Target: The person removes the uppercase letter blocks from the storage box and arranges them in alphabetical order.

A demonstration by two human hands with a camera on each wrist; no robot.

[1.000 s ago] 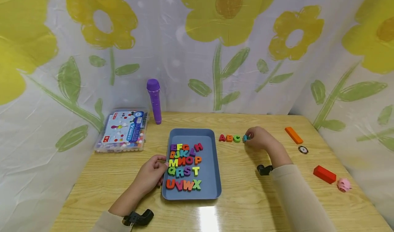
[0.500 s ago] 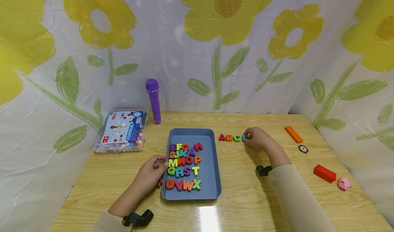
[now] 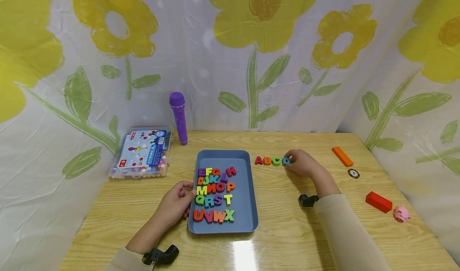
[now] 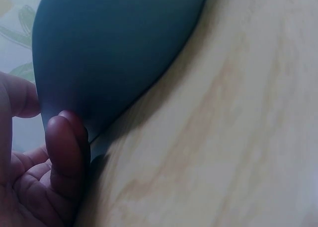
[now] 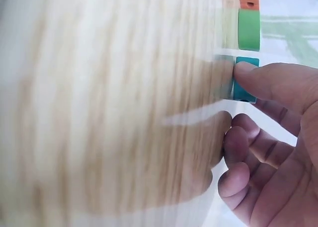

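Note:
My right hand [image 3: 302, 162] pinches a blue letter D [image 3: 286, 161] at the right end of a short row on the table. The row runs from a red letter A [image 3: 258, 160] through an orange B [image 3: 267, 161] to a green C [image 3: 275, 161]. In the right wrist view, the thumb lies against the blue D [image 5: 246, 90] while the other fingers curl near the tabletop. My left hand [image 3: 175, 203] holds the left rim of a blue-grey tray [image 3: 244, 219], thumb at the rim. Coloured letters fill the tray's left part in rows, such as a green X [image 3: 229, 216].
A clear box of coloured beads [image 3: 141, 153] and an upright purple microphone [image 3: 179, 117] stand at the back left. On the right lie an orange bar [image 3: 342, 156], a round black-and-white chip [image 3: 353, 173], a red block [image 3: 379, 202] and a pink pig head [image 3: 401, 214].
The blue D has been straightened beside the C and shows more from under my right fingers, which shifted slightly. My left hand and the tray have stayed in place.

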